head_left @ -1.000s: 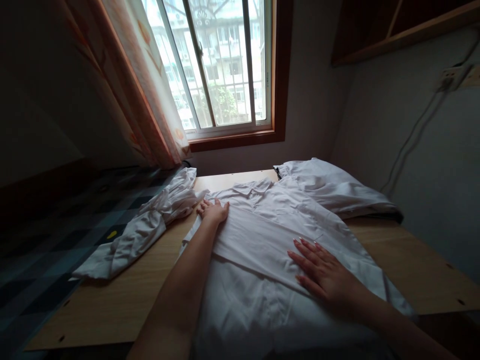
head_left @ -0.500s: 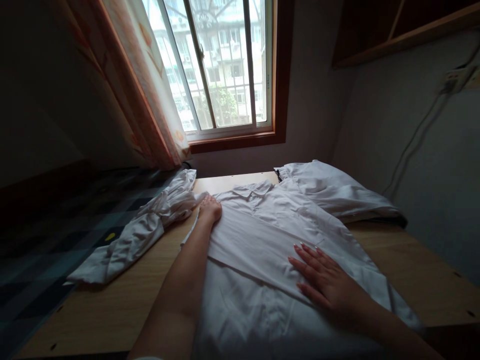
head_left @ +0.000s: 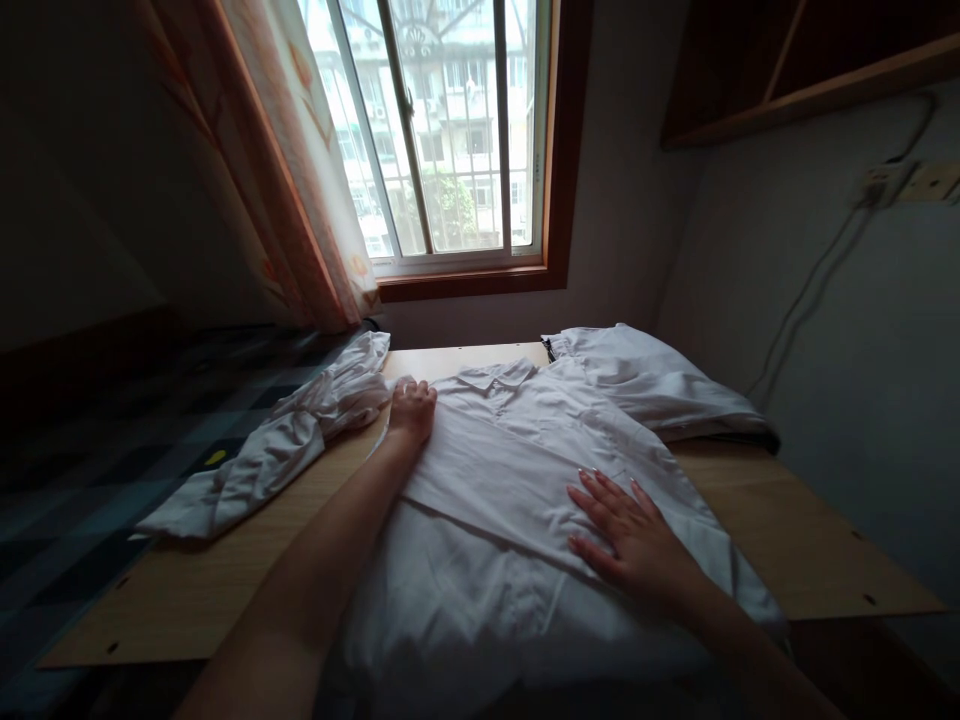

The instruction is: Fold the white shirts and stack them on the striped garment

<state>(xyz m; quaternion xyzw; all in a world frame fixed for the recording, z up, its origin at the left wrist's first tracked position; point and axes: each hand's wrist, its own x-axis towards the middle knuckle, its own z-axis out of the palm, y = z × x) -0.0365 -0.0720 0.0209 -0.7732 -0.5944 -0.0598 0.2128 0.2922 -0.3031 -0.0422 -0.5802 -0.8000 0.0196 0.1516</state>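
Observation:
A white collared shirt [head_left: 480,610] lies spread on a wooden board, its collar toward the window. One long sleeve [head_left: 487,470] is folded slantwise across its front. My left hand [head_left: 412,408] is closed at the shirt's left shoulder, its fingers curled onto the cloth; the fingertips are partly hidden. Lower down, my right hand [head_left: 619,525] lies flat on the folded sleeve, its fingers a little spread and gripping nothing.
Crumpled white cloth [head_left: 300,430] lies along the board's left side. Another white garment [head_left: 645,375] with a dark edge rests at the back right. The wooden board [head_left: 780,530] borders dark checked fabric [head_left: 45,510]. Beyond are a window [head_left: 457,150] and a curtain [head_left: 277,180].
The view has shifted slightly. My right hand has slid a little up and left over the sleeve, still flat. My left hand stays closed at the shoulder.

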